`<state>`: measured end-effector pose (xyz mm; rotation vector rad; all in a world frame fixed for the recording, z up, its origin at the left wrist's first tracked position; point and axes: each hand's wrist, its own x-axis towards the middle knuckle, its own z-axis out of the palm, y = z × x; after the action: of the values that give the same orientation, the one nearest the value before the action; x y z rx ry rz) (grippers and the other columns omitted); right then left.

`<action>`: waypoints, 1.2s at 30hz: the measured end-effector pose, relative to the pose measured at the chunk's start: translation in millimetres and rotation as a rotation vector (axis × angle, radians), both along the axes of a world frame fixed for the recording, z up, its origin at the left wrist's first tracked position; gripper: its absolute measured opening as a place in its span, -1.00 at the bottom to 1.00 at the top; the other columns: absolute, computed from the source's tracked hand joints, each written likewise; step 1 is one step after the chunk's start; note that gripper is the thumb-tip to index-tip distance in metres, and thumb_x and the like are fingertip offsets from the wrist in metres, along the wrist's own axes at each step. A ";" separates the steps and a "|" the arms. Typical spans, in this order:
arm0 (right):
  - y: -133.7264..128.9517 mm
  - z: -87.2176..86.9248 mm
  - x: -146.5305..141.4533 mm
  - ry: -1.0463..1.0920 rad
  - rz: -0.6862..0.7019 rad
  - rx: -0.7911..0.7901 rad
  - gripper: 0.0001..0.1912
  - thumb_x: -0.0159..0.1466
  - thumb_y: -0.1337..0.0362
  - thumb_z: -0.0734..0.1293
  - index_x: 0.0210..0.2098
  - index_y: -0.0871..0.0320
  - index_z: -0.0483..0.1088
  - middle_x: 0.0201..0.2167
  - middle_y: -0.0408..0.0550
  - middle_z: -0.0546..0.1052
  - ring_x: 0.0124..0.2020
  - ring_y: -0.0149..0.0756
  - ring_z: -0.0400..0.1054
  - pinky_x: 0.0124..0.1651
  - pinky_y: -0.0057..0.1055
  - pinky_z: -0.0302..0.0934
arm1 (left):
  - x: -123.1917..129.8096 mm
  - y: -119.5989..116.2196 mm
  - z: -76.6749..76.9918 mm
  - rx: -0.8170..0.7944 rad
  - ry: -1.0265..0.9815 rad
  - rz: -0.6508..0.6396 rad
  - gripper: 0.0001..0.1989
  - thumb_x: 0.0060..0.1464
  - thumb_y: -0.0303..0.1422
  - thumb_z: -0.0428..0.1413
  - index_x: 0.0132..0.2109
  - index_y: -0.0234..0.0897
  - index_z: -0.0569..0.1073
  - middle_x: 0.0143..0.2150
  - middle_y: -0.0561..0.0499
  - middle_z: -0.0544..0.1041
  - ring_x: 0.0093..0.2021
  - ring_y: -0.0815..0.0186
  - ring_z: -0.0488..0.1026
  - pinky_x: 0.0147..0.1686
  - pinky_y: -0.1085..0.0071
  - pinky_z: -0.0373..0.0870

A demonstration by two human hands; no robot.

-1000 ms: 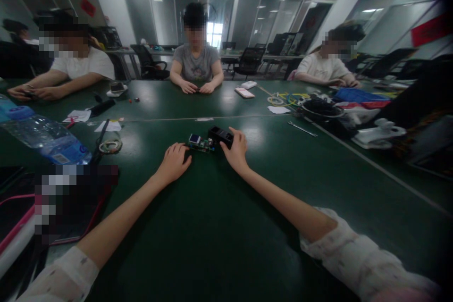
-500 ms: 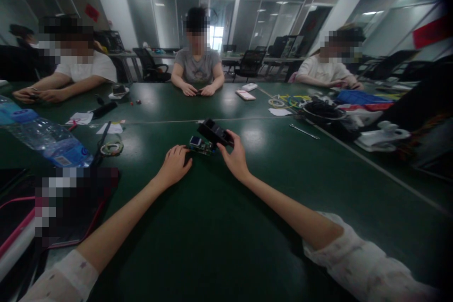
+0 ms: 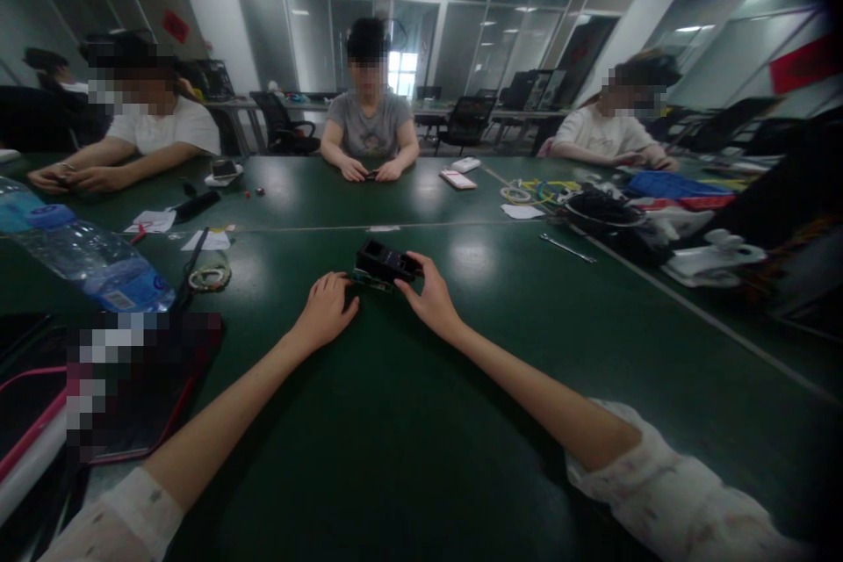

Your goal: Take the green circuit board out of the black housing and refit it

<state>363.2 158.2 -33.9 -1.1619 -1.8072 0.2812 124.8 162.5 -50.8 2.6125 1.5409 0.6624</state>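
My right hand [image 3: 428, 294] pinches the right end of a black plastic casing [image 3: 387, 260] with a square cut-out, thumb at the near side and fingers at the far side. Directly beneath the casing is a green circuit board [image 3: 372, 283], of which only the near edge shows; its small screen is covered. Whether casing and board are pressed together I cannot tell. My left hand [image 3: 325, 309] rests on the green table [image 3: 369, 439] with fingers stretched forward, their tips at the board's left end. It grips nothing.
At left are water bottles [image 3: 98, 259], a bracelet [image 3: 209, 277] and paper scraps [image 3: 206, 240]. A wrench [image 3: 567, 248] lies to the right, before a pile of cables [image 3: 602, 206] and a white plastic piece [image 3: 715, 259]. Co-workers sit across the table; a phone [image 3: 457, 179] lies near them.
My right hand has lowered the black casing towards me, onto or just over the circuit board, hiding the board's screen. My left hand has stayed in place.
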 end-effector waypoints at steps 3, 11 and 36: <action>0.7 -0.8 -0.1 0.009 0.006 0.002 -0.49 0.26 0.24 0.31 0.17 0.09 0.14 0.06 0.09 0.38 0.06 -0.10 0.35 0.12 -0.06 0.29 | 0.3 -0.5 0.6 -0.002 0.003 0.002 -0.64 0.25 -0.18 -0.09 0.05 -0.32 0.31 0.16 -0.21 0.32 0.24 0.04 0.19 0.20 -0.01 0.14; 6.3 -6.8 0.6 -0.083 0.085 -0.071 -0.45 0.25 0.28 0.31 0.19 0.11 0.10 0.10 0.11 0.35 0.12 -0.11 0.31 0.17 -0.03 0.25 | 1.8 -1.1 2.7 -0.009 0.010 0.016 -0.64 0.24 -0.19 -0.08 0.05 -0.33 0.31 0.15 -0.22 0.33 0.24 0.02 0.19 0.20 -0.02 0.14; 9.4 -11.0 4.9 -0.113 0.202 -0.185 -0.40 0.23 0.28 0.35 0.21 0.04 0.09 0.13 0.06 0.31 0.13 -0.10 0.28 0.16 0.01 0.23 | 2.4 -6.9 8.2 -0.038 -0.090 -0.038 -0.33 0.23 -0.29 -0.02 0.37 -0.09 -0.17 0.35 -0.16 0.05 0.30 0.02 0.13 0.22 -0.06 0.09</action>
<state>368.2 167.6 -44.9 -1.1416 -2.0360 0.5185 127.2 155.6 -42.6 2.5404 1.4604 0.7292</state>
